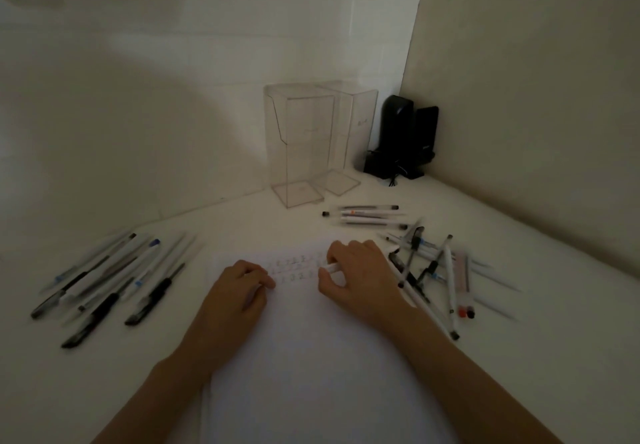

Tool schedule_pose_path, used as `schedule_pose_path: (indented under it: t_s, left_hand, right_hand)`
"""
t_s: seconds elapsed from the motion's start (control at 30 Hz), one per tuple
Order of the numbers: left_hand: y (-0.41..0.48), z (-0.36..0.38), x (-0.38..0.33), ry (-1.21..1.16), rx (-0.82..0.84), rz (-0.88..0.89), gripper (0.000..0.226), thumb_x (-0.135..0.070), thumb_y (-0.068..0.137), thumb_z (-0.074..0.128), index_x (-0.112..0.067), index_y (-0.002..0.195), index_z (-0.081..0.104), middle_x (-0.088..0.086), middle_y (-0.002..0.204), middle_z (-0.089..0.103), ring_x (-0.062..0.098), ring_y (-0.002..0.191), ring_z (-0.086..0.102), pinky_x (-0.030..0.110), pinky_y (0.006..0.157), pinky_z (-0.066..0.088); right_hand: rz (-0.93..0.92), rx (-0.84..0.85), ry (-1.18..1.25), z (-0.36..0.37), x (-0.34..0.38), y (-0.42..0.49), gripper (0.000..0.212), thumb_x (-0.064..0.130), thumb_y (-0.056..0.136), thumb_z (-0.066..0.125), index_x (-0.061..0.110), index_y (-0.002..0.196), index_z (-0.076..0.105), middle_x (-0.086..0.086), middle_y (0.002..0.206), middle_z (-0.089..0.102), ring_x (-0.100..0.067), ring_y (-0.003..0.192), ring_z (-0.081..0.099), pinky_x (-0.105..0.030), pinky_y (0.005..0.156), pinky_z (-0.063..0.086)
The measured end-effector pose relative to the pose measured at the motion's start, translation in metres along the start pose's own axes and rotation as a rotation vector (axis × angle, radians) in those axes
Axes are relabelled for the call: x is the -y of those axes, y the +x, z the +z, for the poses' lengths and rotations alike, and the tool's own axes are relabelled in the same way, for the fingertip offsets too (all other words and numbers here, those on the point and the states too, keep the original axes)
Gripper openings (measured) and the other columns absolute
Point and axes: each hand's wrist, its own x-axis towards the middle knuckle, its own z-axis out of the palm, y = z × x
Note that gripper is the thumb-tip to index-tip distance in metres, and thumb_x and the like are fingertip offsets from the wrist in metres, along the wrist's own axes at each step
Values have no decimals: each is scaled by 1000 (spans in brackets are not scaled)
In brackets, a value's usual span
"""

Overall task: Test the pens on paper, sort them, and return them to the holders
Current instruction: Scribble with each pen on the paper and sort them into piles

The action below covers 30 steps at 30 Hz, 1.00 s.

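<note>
A white sheet of paper (311, 357) lies in front of me with rows of small test marks (294, 268) near its top edge. My left hand (235, 291) rests on the paper's upper left, fingers curled around what looks like a white pen. My right hand (356, 277) grips a white pen (330, 268) above the marks. Several pens lie in a row at the left (104, 280). A crossed heap of pens (429, 270) lies at the right. Three pens (363, 216) lie apart behind the paper. Two clear holders (311, 138) stand empty at the back.
A black device with a cable (401, 138) stands in the corner to the right of the holders. Walls close the table at the back and the right. The scene is dim and the pens at the edges are blurred.
</note>
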Motion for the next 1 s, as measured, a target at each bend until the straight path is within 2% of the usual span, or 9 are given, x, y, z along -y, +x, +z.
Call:
schedule_pose_path:
  t_s: [0.1,0.2,0.3,0.4,0.47,0.6,0.7,0.83,1.0]
  left_hand:
    - [-1,-2,-3,18,20,35,38,-36,81,31,-17,86,64,-7,94,52,0,87,44,9,78,31]
    - [-5,-4,-12,39,58,92,36,-32,83,32,-16,88,64,-6,94,55,3,87,48,20,78,37]
    - [-12,-3,-26,69,114,163,33,-28,86,33,-18,92,63,-5,97,59,6,86,52,18,77,37]
    - [-15,2,-40,53,213,192,35,-29,85,33,-21,104,61,-7,107,58,2,94,48,14,82,34]
    - [-12,5,-46,83,289,220,43,-34,85,30,-24,117,56,-9,120,54,3,106,46,15,90,32]
    - [5,14,-56,227,407,267,62,-58,85,19,-32,140,31,-9,149,27,9,135,24,19,104,13]
    - [9,22,-58,298,441,277,72,-67,80,7,-35,142,26,-8,152,21,14,139,19,21,104,6]
    - [4,27,-57,321,391,296,64,-61,86,6,-36,141,28,-7,151,24,16,138,24,26,105,5]
    - [2,29,-54,316,404,271,58,-59,91,11,-36,141,27,-5,151,26,18,138,25,30,106,5]
  right_hand:
    - [-27,-21,95,-3,-3,1,31,45,85,51,14,85,52,2,78,49,-10,64,39,-22,62,32]
    - [14,-150,235,-10,-3,4,24,30,90,49,13,107,49,-8,107,54,-4,75,45,-16,63,41]
    - [86,-280,368,-21,-2,2,30,23,95,34,5,102,57,-10,98,59,-8,85,50,-16,75,39]
    - [367,-236,565,-28,-1,0,46,43,98,35,13,79,65,-1,66,63,-6,64,57,-19,62,42]
    - [553,-149,729,-27,2,2,42,46,93,45,16,74,67,-2,61,67,-10,55,61,-23,55,48]
    - [623,16,701,-17,-4,7,20,24,84,69,8,79,59,-3,64,65,-7,55,61,-21,53,47]
    - [635,58,825,-12,-5,9,9,10,87,61,3,82,57,-8,67,68,-7,57,60,-21,55,46]
    - [605,76,699,-5,-6,19,24,11,82,68,8,67,50,-1,58,54,0,50,47,-17,52,40]
    - [636,37,575,9,-13,23,33,1,75,61,11,56,35,-9,53,34,-9,49,33,-28,49,29]
